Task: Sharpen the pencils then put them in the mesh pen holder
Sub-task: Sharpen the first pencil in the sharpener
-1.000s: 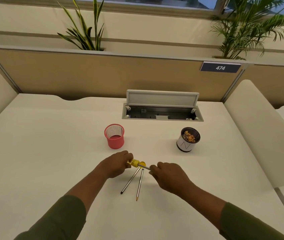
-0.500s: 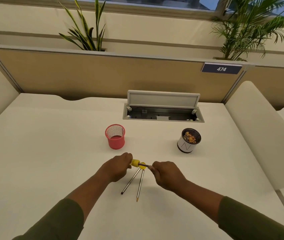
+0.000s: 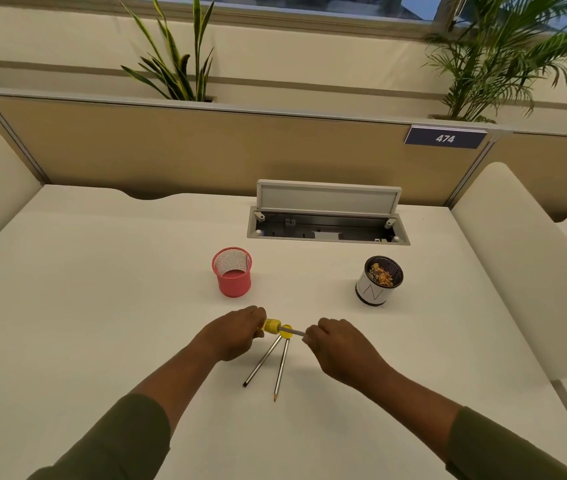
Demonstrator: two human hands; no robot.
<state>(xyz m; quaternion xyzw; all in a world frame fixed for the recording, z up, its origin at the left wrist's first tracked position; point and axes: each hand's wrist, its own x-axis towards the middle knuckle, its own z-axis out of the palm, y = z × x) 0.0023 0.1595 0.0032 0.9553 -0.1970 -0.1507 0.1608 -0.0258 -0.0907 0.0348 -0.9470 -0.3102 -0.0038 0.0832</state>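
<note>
My left hand (image 3: pixel 231 336) grips a yellow sharpener (image 3: pixel 272 326) just above the white desk. My right hand (image 3: pixel 339 348) holds a grey pencil (image 3: pixel 295 331) whose end is pushed into the sharpener; most of that pencil is hidden in my fist. A yellow piece (image 3: pixel 287 332) sits right below the sharpener's mouth. Two more pencils lie on the desk under my hands: the left one (image 3: pixel 261 363) slants toward the lower left, the right one (image 3: pixel 281 368) has its sharpened tip pointing toward me. The pink mesh pen holder (image 3: pixel 232 271) stands upright and empty behind my left hand.
A black-and-white cup (image 3: pixel 377 282) holding pencil shavings stands at the right, behind my right hand. An open cable hatch (image 3: pixel 327 216) sits at the back of the desk (image 3: pixel 67 323). Padded dividers rise on both sides, with a tan partition and plants behind.
My right hand has moved a little closer to the sharpener, so less of the pencil shows between my hands. The two pencils on the desk have not moved.
</note>
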